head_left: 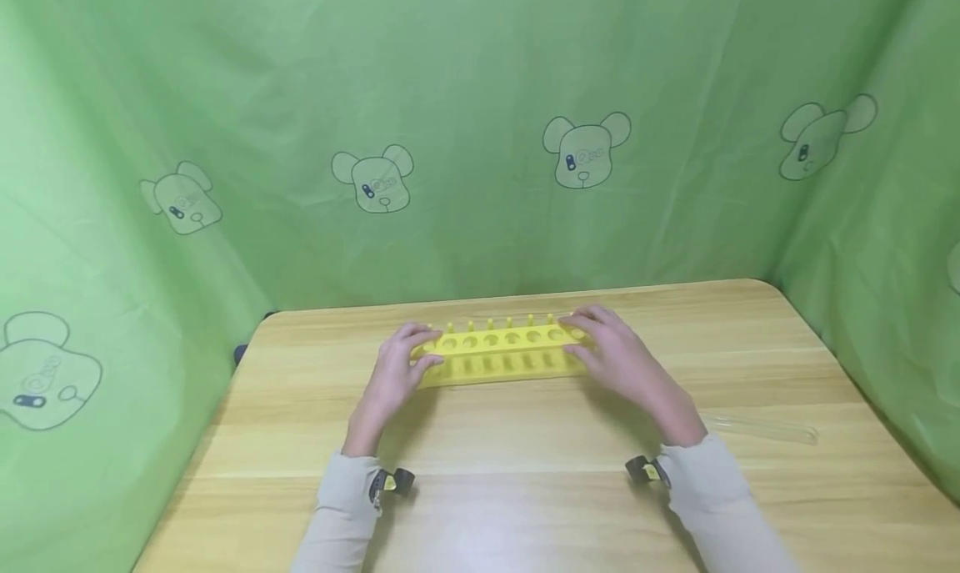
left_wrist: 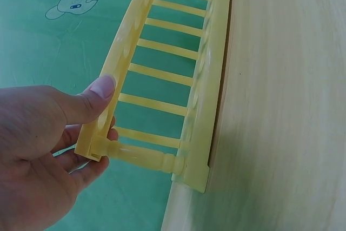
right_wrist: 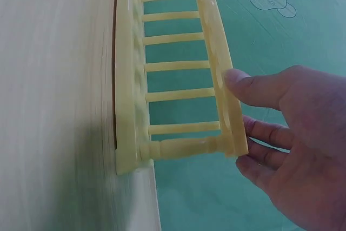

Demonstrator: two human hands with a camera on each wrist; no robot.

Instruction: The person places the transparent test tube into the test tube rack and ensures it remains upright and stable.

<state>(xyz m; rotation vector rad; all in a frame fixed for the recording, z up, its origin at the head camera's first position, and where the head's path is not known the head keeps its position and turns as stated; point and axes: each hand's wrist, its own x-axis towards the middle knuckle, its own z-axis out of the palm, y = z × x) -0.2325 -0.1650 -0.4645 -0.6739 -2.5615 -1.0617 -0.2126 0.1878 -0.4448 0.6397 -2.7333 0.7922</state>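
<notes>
— Where's the yellow plastic test-tube rack (head_left: 498,354) with its row of round holes?

— Standing on the pale wood-grain desk (head_left: 525,506), toward 12 o'clock, near the far edge and close to the green cloth backdrop (head_left: 465,98) printed with bear heads.

— And the left hand (head_left: 396,371)?

— At the rack's 9 o'clock end. Clamped on the top bar: thumb pressed on the upper face, fingers curled underneath, plain in the left wrist view (left_wrist: 38,150).

— The right hand (head_left: 615,356)?

— Mirrored at the 3 o'clock end. Thumb on the top bar's outer face, fingers tucked under it, again gripping, as seen from the right wrist (right_wrist: 292,133).

— Rack lifted or down?

— Base rail looks to sit against the desk surface in both wrist views; hard to say whether a slight gap exists.

— Anything else around?

— A clear glass test tube (head_left: 761,429) lying flat at about 4 o'clock from the rack, well apart from it, just beyond the right forearm. Pale grey sleeves (head_left: 341,506) on both arms, each with a small black wrist-mounted camera clip (head_left: 392,481) by the cuff. Rack's holes showing no tubes in them.
</notes>
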